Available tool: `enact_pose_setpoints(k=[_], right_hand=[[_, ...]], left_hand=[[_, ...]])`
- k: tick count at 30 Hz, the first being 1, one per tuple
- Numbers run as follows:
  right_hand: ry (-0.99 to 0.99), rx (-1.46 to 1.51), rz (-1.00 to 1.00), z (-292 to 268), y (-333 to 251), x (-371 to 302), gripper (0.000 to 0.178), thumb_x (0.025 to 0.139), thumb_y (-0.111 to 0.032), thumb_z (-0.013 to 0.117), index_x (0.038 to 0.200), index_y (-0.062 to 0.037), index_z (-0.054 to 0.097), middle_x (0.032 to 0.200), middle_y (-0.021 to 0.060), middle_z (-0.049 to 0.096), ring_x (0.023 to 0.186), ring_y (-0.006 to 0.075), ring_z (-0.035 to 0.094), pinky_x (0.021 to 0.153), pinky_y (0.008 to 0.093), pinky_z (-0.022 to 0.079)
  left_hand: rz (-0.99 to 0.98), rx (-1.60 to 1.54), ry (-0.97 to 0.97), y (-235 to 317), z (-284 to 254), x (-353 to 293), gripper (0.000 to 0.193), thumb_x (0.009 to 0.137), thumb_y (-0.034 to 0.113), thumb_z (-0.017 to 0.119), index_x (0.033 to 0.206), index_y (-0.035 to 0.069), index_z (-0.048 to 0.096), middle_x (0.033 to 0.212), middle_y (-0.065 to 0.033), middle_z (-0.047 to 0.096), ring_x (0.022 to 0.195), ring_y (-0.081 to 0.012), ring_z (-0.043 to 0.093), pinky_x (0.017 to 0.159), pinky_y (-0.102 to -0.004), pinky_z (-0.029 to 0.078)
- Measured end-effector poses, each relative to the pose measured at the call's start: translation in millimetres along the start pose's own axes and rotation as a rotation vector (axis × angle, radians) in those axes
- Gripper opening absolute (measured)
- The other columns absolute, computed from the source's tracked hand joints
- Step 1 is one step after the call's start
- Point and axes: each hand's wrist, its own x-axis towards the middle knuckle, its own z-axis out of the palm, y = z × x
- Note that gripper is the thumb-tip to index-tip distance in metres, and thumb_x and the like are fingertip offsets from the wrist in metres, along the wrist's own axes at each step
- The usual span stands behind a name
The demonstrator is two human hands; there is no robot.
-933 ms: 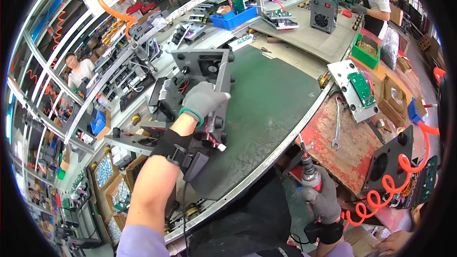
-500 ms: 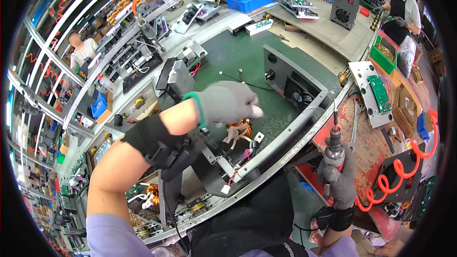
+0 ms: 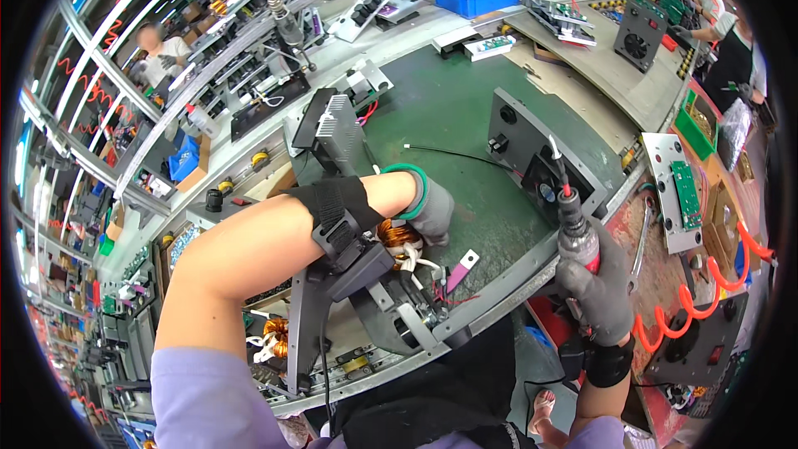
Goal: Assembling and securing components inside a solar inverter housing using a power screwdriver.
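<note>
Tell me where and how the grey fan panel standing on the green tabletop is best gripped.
Probably by the upper edge of the grey panel, near its left corner, thumb and fingers on opposite faces, coming from above left. The panel stands upright and that thin edge looks free, while the fan sits lower, and the driver in the right hand overlaps part of it in this view.

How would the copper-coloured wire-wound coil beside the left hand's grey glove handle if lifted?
The copper-coloured wire-wound coil is probably heavy for its size, given its dense windings. Its white cable-like leads, already bent, may flex and catch.
</note>
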Motion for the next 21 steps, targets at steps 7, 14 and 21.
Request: enact_pose_setpoints(k=[7, 14, 21], right_hand=[[-0.040, 0.051, -0.145, 2, 17, 6, 0.062, 0.068, -0.014, 0.076, 0.123, 0.0019, 0.053, 0.095, 0.0023, 0.058, 0.086, 0.0102, 0.055, 0.080, 0.0258, 0.046], [0.022, 0.062, -0.066, 0, 15, 5, 0.063, 0.066, -0.017, 0.079, 0.121, 0.0031, 0.053, 0.087, 0.0032, 0.062, 0.080, 0.0109, 0.058, 0.075, 0.0273, 0.048], [0.227, 0.238, -0.119, -18, 27, 1, 0.097, 0.071, -0.051, 0.081, 0.135, 0.0068, 0.037, 0.065, -0.0028, 0.051, 0.048, 0.0095, 0.046, 0.045, 0.0220, 0.035]], left_hand=[[-0.427, -0.359, 0.474, -80, -30, -63, 0.043, 0.084, 0.047, 0.056, 0.092, 0.009, 0.075, 0.079, -0.0058, 0.070, 0.067, -0.0204, 0.067, 0.066, -0.0328, 0.053], [-0.551, -0.084, 0.696, -166, -108, -68, 0.039, 0.078, 0.039, 0.062, 0.091, 0.003, 0.073, 0.090, -0.0176, 0.071, 0.084, -0.0317, 0.068, 0.076, -0.0421, 0.052], [-0.564, 0.128, 1.025, -177, -191, 99, 0.035, 0.085, 0.033, 0.055, 0.093, 0.005, 0.073, 0.096, -0.0176, 0.070, 0.088, -0.0346, 0.068, 0.076, -0.0460, 0.052]])
